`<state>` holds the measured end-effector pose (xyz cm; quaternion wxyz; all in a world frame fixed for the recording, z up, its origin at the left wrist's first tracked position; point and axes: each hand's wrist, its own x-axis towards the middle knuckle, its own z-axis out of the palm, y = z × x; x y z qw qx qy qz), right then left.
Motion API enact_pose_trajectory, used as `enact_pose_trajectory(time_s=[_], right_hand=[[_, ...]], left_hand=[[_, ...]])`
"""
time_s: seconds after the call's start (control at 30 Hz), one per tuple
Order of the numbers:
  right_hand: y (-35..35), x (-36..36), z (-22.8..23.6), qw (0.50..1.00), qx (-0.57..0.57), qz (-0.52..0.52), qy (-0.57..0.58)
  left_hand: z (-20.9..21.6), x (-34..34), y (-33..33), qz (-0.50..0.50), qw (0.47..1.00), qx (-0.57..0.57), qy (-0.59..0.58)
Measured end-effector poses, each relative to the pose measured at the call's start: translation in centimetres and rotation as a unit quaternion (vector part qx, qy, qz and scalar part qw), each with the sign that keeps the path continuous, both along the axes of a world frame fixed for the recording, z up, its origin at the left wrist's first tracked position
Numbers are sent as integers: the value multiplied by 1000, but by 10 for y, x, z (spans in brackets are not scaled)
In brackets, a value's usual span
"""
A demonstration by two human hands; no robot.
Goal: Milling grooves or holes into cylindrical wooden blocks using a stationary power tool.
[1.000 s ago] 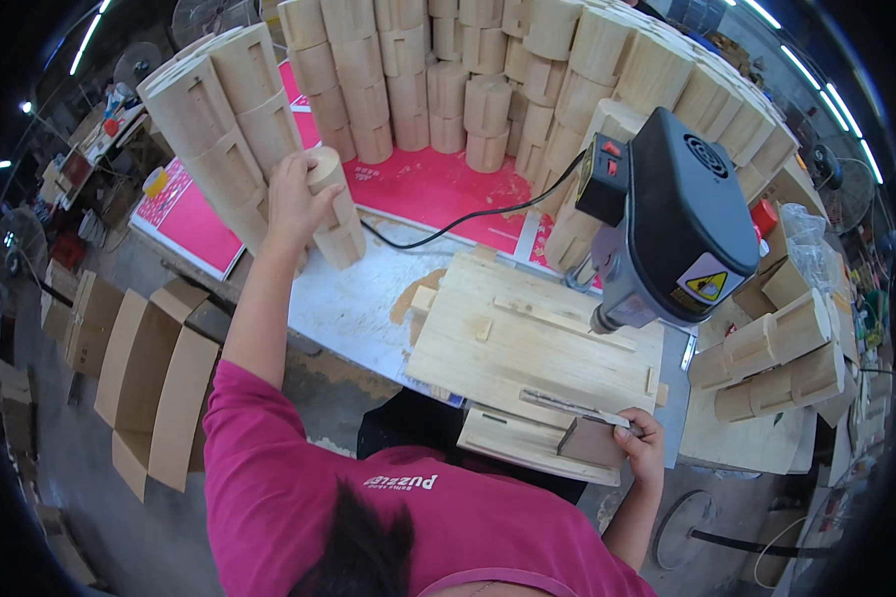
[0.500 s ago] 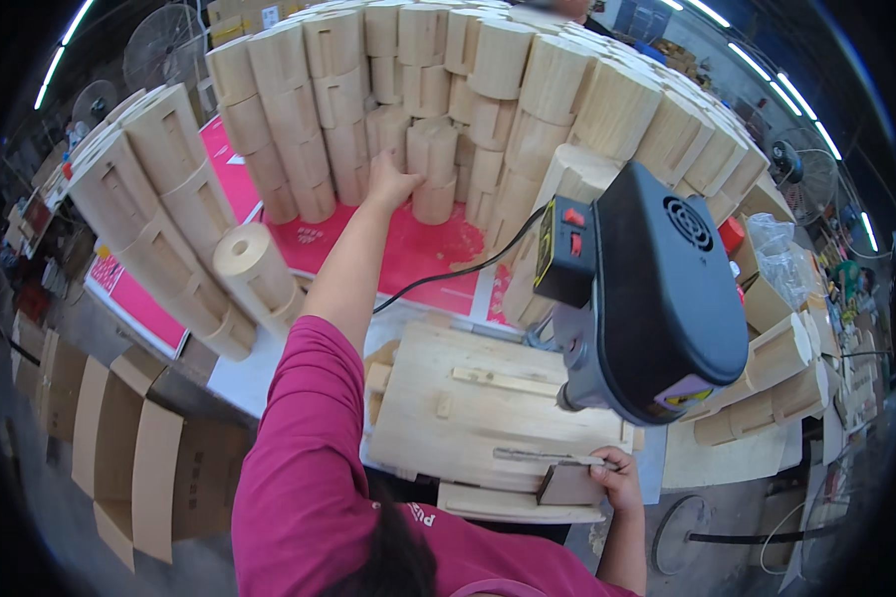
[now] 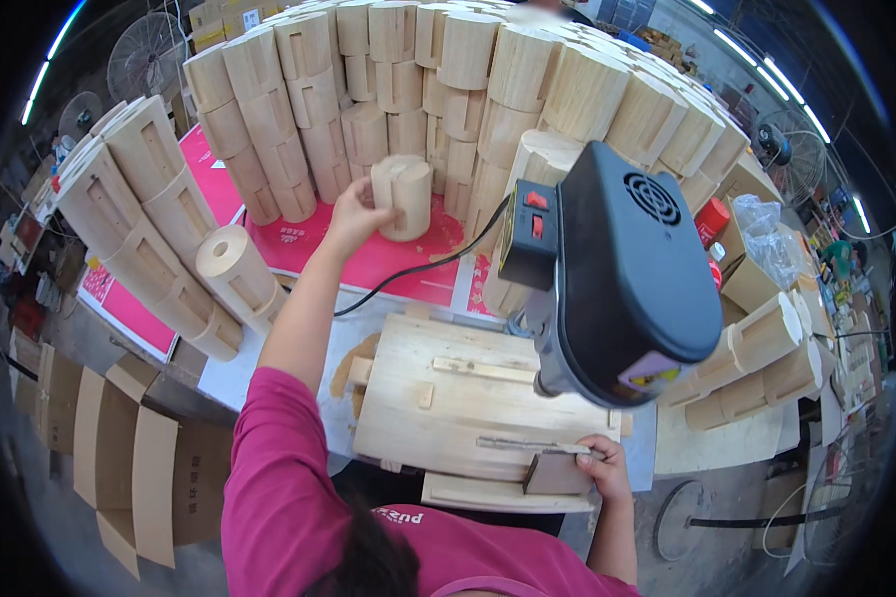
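Note:
My left hand (image 3: 356,215) reaches out over the pink sheet (image 3: 309,249), its thumb and fingers closed on the side of a pale wooden cylinder (image 3: 405,199) with a groove in it. The cylinder looks slightly tilted and stands out in front of the stacked ones. At the near right corner of a wooden board (image 3: 408,418), my right hand (image 3: 604,466) grips a brown flat block (image 3: 556,475). A thin greyish strip (image 3: 518,444) lies just above the block and reaches to the same fingers; whether it is gripped too cannot be made out.
A black drill press head (image 3: 632,269) overhangs the board's right side, its black cable (image 3: 408,284) running left. Stacked wooden cylinders (image 3: 398,85) wall off the back; more (image 3: 139,229) stand left. Several cylinders (image 3: 757,378) lie at right. Open cardboard boxes (image 3: 159,468) sit lower left.
My left hand has drawn a wooden cylinder out of the stack and toward me. My right hand still grips the brown block. The whole view has shifted slightly.

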<state>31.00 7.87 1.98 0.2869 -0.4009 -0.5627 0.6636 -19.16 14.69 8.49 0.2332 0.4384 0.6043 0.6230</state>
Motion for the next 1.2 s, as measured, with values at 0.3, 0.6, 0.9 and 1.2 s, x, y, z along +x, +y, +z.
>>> enact_pose_trajectory(time_s=[0.3, 0.6, 0.9, 1.2], right_hand=[[-26, -2, 6, 998, 25, 14, 58], [-46, 17, 59, 953, 301, -29, -21], [-20, 1, 13, 970, 243, 13, 2], [-14, -3, 14, 978, 205, 36, 9]], left_hand=[[-5, 69, -198, -96, 979, -39, -177], [42, 128, -218, -300, 940, -157, -46], [-2, 149, -167, -396, 874, -273, 62], [-36, 183, -144, -376, 907, -193, 0]])
